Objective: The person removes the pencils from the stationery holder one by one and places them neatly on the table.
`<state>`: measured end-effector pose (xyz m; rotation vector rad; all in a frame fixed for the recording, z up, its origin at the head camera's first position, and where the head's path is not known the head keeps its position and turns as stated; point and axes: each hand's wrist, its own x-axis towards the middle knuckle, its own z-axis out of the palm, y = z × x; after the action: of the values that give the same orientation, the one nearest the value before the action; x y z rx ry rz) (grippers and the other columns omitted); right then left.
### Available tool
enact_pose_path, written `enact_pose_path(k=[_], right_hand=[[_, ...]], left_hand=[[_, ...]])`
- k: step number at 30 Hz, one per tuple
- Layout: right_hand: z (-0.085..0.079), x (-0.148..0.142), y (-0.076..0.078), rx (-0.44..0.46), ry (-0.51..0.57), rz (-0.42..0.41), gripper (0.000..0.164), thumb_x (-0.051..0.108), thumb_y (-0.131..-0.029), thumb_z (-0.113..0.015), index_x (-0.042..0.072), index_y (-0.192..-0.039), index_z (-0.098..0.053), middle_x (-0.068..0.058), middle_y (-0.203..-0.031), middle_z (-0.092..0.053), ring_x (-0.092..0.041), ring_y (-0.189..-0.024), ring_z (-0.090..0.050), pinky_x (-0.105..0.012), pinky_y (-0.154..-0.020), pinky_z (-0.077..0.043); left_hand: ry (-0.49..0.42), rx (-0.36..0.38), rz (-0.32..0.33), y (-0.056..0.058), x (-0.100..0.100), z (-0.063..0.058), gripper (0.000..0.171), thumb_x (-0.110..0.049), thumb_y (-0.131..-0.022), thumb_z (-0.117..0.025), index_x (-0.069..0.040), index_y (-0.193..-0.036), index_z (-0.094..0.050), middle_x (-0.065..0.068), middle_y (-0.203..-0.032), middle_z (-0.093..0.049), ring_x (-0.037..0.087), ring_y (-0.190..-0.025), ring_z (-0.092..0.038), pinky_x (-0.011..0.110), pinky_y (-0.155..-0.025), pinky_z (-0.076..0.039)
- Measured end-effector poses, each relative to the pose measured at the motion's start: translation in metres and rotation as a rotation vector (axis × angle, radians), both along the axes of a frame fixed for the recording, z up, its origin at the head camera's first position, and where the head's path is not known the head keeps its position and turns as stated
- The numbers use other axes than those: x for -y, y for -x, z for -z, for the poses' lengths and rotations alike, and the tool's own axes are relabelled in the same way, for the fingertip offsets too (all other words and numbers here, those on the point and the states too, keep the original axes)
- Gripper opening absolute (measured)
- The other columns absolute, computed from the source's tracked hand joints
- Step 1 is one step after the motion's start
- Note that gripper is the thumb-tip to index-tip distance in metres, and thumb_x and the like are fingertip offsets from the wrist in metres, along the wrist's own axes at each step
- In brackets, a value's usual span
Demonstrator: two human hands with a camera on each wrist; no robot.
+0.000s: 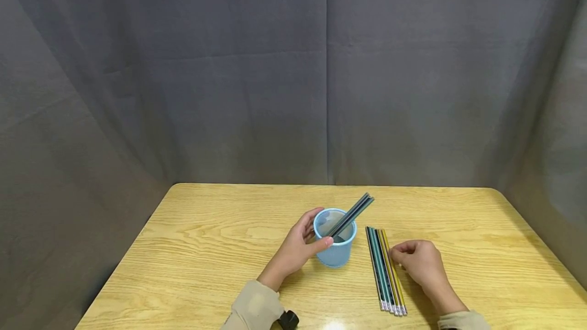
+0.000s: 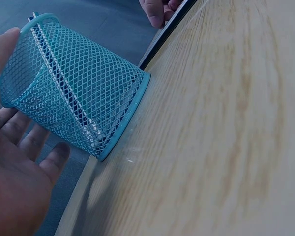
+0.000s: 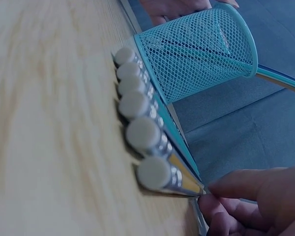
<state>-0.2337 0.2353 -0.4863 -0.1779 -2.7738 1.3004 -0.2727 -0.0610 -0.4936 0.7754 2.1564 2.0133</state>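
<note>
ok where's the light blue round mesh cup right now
In the head view, the light blue round mesh cup is low and just right of centre, in the left hand's grip, left of the row of yellow, black and teal pencils.

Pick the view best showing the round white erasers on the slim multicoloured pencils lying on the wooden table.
The right wrist view: the erasers face its camera, large and close. The head view shows them small, capping the pencils; the left wrist view shows none clearly.

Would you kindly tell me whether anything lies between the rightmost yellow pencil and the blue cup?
Yes: the other pencils in the row lie side by side between the yellow pencil and the blue cup.
</note>
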Motion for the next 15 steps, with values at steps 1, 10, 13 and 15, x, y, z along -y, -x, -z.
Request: enact_pose_path(k=[1, 10, 13, 15], right_hand=[[0.0003, -0.0002, 0.0002, -0.001, 0.006, -0.002, 0.01, 0.014, -0.085, -0.074, 0.004, -0.085, -0.077, -0.002, -0.08, -0.071, -0.015, -0.07, -0.057, -0.032, -0.067, -0.044], [-0.0002, -0.0006, -0.0008, 0.01, 0.084, 0.008, 0.011, 0.012, -0.085, -0.074, 0.001, -0.088, -0.076, -0.006, -0.087, -0.072, -0.017, -0.072, -0.059, -0.03, -0.066, -0.046], [-0.0006, -0.0005, -0.0008, 0.014, 0.095, 0.011, 0.012, 0.012, -0.086, -0.074, 0.001, -0.089, -0.076, -0.006, -0.088, -0.072, -0.017, -0.07, -0.059, -0.029, -0.063, -0.047], [-0.0006, -0.0006, -0.0005, 0.015, 0.095, 0.011, 0.013, 0.013, -0.086, -0.074, 0.0, -0.089, -0.076, -0.006, -0.086, -0.072, -0.016, -0.069, -0.059, -0.029, -0.063, -0.046]], left_hand=[[0.001, 0.001, -0.001, 0.0, 0.0002, 0.0001, 0.068, -0.028, -0.092, -0.073, -0.026, -0.15, -0.038, 0.0, -0.143, -0.052, 0.019, -0.132, -0.048, 0.041, -0.111, -0.035], [0.001, 0.003, 0.008, -0.0003, 0.0002, -0.0018, 0.069, -0.026, -0.092, -0.073, -0.02, -0.151, -0.037, 0.0, -0.143, -0.052, 0.02, -0.132, -0.048, 0.042, -0.111, -0.035], [-0.004, 0.01, 0.018, -0.0001, 0.0002, -0.0026, 0.07, -0.022, -0.093, -0.072, -0.016, -0.152, -0.035, 0.004, -0.144, -0.051, 0.022, -0.133, -0.047, 0.043, -0.112, -0.034], [-0.01, 0.015, 0.024, -0.0041, 0.0003, -0.0095, 0.069, -0.02, -0.093, -0.071, -0.013, -0.152, -0.035, 0.009, -0.145, -0.05, 0.026, -0.133, -0.046, 0.045, -0.112, -0.033]])
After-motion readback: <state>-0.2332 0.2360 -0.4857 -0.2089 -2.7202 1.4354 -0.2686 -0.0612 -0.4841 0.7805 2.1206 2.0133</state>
